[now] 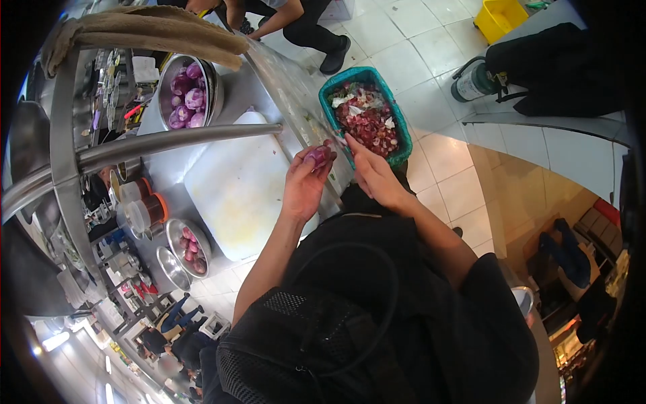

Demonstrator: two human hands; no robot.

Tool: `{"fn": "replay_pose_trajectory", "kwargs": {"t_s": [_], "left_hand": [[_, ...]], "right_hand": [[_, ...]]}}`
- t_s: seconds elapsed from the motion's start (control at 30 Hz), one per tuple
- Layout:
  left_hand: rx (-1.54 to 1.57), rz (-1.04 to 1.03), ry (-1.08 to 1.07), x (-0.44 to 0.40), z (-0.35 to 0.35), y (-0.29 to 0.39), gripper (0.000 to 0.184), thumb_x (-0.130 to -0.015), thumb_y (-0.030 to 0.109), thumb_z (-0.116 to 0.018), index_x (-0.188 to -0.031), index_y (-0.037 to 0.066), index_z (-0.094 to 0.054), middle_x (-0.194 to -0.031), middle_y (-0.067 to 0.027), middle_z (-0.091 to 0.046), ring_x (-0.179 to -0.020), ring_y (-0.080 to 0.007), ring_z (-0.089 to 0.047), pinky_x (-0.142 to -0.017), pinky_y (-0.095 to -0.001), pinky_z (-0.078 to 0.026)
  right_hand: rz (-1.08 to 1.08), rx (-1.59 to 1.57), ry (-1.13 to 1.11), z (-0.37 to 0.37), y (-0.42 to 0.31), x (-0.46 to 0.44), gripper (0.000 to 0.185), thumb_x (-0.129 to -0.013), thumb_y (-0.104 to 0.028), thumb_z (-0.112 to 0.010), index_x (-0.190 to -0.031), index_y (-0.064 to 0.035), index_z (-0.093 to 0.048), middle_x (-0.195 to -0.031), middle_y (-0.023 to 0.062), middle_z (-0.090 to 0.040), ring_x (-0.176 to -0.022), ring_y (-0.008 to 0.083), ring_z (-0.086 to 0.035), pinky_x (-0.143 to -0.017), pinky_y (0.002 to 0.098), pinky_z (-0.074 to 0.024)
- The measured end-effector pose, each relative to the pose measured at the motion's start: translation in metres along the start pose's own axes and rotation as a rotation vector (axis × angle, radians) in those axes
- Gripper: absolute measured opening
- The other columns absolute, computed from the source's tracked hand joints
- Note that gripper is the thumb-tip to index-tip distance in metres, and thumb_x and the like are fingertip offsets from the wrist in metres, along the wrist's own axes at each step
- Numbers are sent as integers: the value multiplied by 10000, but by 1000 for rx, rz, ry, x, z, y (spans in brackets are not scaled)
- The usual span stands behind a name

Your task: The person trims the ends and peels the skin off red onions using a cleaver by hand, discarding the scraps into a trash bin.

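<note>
My left hand point(304, 183) has its fingers wrapped round a red onion point(319, 157) near the edge of the steel counter. Just right of it is my right hand point(369, 170), fingers closed, with a small pale thing at the fingertips that I cannot make out; the two hands are apart. Beyond them on the floor stands a teal basket point(404, 128) full of red onion skins point(363, 121). On the counter, a white cutting board point(235, 192) lies left of my left hand. Peeled purple onions point(194, 99) fill a steel bowl point(163, 101) further back.
A steel rail point(182, 138) crosses above the counter, with a brown cloth point(145, 32) over the frame. Small red onions sit in another steel bowl point(173, 232) beside orange-rimmed tubs point(145, 212). A person's leg point(323, 37), a yellow bucket point(501, 19) and an extinguisher point(471, 84) are beyond.
</note>
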State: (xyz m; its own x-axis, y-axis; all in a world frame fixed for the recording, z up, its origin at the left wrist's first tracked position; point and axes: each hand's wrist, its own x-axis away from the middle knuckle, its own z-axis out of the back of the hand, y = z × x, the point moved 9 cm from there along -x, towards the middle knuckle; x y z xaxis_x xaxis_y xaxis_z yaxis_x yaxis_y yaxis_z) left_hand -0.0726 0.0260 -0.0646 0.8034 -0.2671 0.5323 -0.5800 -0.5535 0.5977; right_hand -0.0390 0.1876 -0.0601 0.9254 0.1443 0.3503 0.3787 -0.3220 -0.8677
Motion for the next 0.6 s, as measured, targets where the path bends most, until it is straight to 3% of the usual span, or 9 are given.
{"fn": "replay_pose_trajectory", "kwargs": {"t_s": [0.07,0.2,0.27,0.37,0.5,0.57,0.6], "left_hand": [[-38,-38,10,-2,1,3,330,-938,36,-644,-1250,3,-541,-1218,-140,-641,-1161,-287,-628,-1073,-402,-490],[-258,-91,99,-1,8,8,361,-904,-43,-687,-1234,16,-551,-1162,-85,-646,-1078,-185,-633,-1010,-357,-507],[-312,-141,74,-2,8,13,361,-893,-61,-689,-1217,17,-550,-1164,-86,-640,-1075,-182,-630,-993,-353,-511],[-407,-207,46,6,10,29,359,-872,-95,-688,-1183,18,-546,-1180,-93,-628,-1081,-184,-625,-968,-343,-516],[-518,-181,-24,19,9,43,379,-845,-123,-689,-1161,20,-536,-1217,-103,-609,-1114,-201,-614,-966,-319,-512],[-558,-210,-59,22,19,47,391,-840,-115,-696,-1167,22,-532,-1214,-102,-610,-1123,-204,-611,-973,-325,-507],[-601,-247,-85,23,21,51,403,-835,-107,-703,-1173,25,-528,-1211,-101,-611,-1132,-207,-608,-980,-331,-503]], "right_hand": [[12,-50,-142,-13,-3,6,688,-1063,-441,-494,-1568,-8,-323,-890,31,-549,-717,84,-423,-655,241,-390],[117,129,-84,-20,-2,-1,698,-1040,-426,-533,-1578,-40,-314,-876,65,-559,-703,120,-443,-668,276,-407],[282,226,-37,-29,0,-3,720,-1012,-418,-576,-1587,-78,-309,-868,97,-557,-720,158,-467,-688,311,-426],[250,264,22,-46,10,4,719,-999,-408,-594,-1588,-103,-318,-867,133,-589,-739,169,-479,-701,329,-435],[253,259,42,-65,6,9,729,-1012,-434,-584,-1586,-78,-309,-839,121,-627,-706,162,-498,-694,320,-443],[230,31,35,-72,2,9,631,-1038,-504,-523,-1445,-22,-522,-680,71,-595,-557,124,-487,-561,287,-421],[235,42,46,-71,0,8,631,-1038,-504,-523,-1445,-22,-522,-680,71,-595,-557,124,-487,-561,287,-421]]}}
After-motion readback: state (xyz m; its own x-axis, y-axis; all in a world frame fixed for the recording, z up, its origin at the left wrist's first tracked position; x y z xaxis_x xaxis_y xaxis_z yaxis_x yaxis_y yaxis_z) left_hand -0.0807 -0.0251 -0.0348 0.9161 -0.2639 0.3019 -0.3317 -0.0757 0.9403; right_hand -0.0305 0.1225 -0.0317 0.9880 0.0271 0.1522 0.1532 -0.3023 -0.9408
